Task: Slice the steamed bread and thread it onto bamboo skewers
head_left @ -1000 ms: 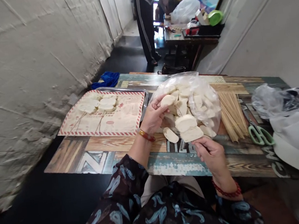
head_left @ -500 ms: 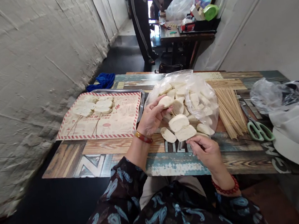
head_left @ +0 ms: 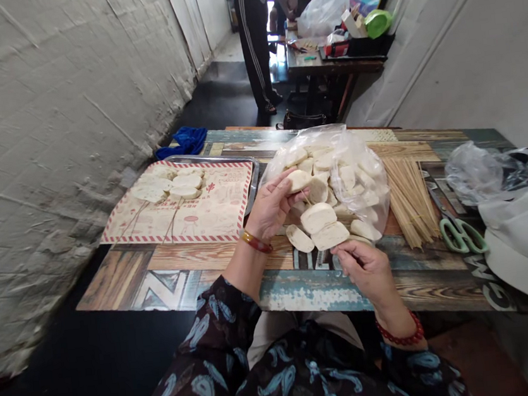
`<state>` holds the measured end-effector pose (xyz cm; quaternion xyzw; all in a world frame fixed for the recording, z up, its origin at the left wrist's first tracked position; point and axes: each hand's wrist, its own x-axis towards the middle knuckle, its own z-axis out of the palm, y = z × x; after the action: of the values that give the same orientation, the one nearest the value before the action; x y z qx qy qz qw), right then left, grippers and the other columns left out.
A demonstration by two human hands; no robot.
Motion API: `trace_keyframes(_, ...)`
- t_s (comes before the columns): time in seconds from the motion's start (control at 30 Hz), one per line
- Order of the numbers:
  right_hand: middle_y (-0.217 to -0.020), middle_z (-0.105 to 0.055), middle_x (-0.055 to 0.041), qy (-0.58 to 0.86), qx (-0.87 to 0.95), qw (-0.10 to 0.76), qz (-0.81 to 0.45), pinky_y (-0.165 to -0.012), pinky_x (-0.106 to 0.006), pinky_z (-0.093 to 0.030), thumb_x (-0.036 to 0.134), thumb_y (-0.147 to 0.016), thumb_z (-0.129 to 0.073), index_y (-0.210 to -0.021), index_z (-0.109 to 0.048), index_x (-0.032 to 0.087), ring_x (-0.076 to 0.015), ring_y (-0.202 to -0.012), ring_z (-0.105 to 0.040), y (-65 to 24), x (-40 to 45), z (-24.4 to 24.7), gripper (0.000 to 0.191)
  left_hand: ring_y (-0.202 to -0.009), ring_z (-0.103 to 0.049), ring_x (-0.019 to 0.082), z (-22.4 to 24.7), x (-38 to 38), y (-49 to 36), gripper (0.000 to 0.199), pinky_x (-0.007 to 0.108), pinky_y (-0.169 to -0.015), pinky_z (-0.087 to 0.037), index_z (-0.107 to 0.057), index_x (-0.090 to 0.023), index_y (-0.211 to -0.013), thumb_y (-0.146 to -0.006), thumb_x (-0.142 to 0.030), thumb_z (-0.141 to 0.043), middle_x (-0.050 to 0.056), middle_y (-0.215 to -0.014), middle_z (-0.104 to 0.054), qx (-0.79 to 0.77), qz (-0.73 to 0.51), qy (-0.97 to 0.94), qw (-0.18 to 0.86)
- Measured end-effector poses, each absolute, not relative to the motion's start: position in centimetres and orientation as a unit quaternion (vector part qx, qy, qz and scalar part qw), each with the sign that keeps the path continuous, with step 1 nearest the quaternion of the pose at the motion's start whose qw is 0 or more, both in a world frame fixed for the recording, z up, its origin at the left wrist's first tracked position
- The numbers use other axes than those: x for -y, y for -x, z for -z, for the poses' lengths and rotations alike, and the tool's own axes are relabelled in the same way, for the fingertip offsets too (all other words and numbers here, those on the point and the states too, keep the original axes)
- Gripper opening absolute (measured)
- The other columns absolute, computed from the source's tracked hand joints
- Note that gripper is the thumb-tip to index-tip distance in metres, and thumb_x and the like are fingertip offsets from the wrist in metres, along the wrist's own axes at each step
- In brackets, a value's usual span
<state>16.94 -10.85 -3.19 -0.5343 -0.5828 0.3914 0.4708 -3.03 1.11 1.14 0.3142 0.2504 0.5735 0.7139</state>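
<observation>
Paper-lined tray [head_left: 256, 175], bearing skewered slices [head_left: 186, 186]: lies left of the hands. Left hand [head_left: 272, 205]: pinches one pale slice [head_left: 298, 181]. Threaded slices [head_left: 329, 235], two: sit between the hands on a thin stick [head_left: 305, 199]. Plastic bag [head_left: 341, 133], full of slices: just beyond the hands. Right hand [head_left: 364, 266]: closes on the stick's near end. Bamboo sticks [head_left: 408, 200], scissors [head_left: 459, 234]: right of the right hand, on the counter [head_left: 317, 293].

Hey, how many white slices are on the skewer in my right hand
2: the nearer slice by your right hand, and the farther slice just beyond it. The third slice, in your left hand, isn't visibly threaded.
</observation>
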Motion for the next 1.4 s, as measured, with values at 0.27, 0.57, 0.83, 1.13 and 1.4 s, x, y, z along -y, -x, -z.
trace_keyframes(0.27,-0.048,-0.053,0.0052,0.535,0.579,0.479,-0.387,-0.035,-0.021,-0.032,0.031,-0.086,-0.063,-0.078,-0.075,0.020,-0.0091,-0.036,-0.041,-16.7,11.0,3.0,0.018,-0.086,-0.074,0.017,-0.9,-1.3,3.0,0.031,0.028,-0.079,-0.060,-0.076,-0.015,-0.107,-0.079,-0.024,-0.083,0.008,-0.101,-0.078,-0.278,-0.582,-0.308,0.699)
trace_keyframes(0.57,-0.050,-0.053,0.0046,0.532,0.578,0.472,-0.400,-0.036,-0.020,-0.030,0.030,-0.088,-0.063,-0.080,-0.075,0.019,-0.0081,-0.038,-0.040,-17.0,11.0,3.6,0.019,-0.083,-0.074,0.016,-0.9,-1.3,2.9,0.033,0.024,-0.074,-0.059,-0.076,-0.014,-0.104,-0.075,-0.025,-0.085,0.007,-0.098,-0.078,-0.282,-0.583,-0.303,0.699)
trace_keyframes(0.83,-0.050,-0.053,0.0049,0.533,0.573,0.474,-0.404,-0.037,-0.020,-0.030,0.030,-0.088,-0.063,-0.081,-0.076,0.018,-0.0078,-0.038,-0.040,-16.9,10.9,3.8,0.019,-0.077,-0.072,0.015,-0.9,-1.2,2.7,0.039,0.025,-0.073,-0.058,-0.077,-0.013,-0.102,-0.069,-0.031,-0.089,0.007,-0.093,-0.077,-0.283,-0.578,-0.328,0.692)
trace_keyframes(1.13,-0.051,-0.053,0.0047,0.530,0.576,0.476,-0.400,-0.040,-0.020,-0.033,0.029,-0.088,-0.064,-0.081,-0.076,0.018,-0.0081,-0.041,-0.043,-17.1,10.7,4.3,0.018,-0.071,-0.070,0.013,-1.2,-0.9,2.3,0.044,0.023,-0.069,-0.056,-0.077,-0.014,-0.098,-0.064,-0.037,-0.092,0.006,-0.088,-0.076,-0.284,-0.562,-0.347,0.695)
trace_keyframes(1.4,-0.050,-0.052,0.0049,0.520,0.577,0.491,-0.395,-0.039,-0.020,-0.032,0.031,-0.089,-0.064,-0.077,-0.074,0.018,-0.0081,-0.041,-0.042,-16.3,10.3,3.9,0.020,-0.067,-0.067,0.012,-1.1,-0.4,2.1,0.046,0.024,-0.070,-0.053,-0.078,-0.013,-0.101,-0.066,-0.040,-0.091,0.006,-0.085,-0.075,-0.288,-0.544,-0.349,0.707)
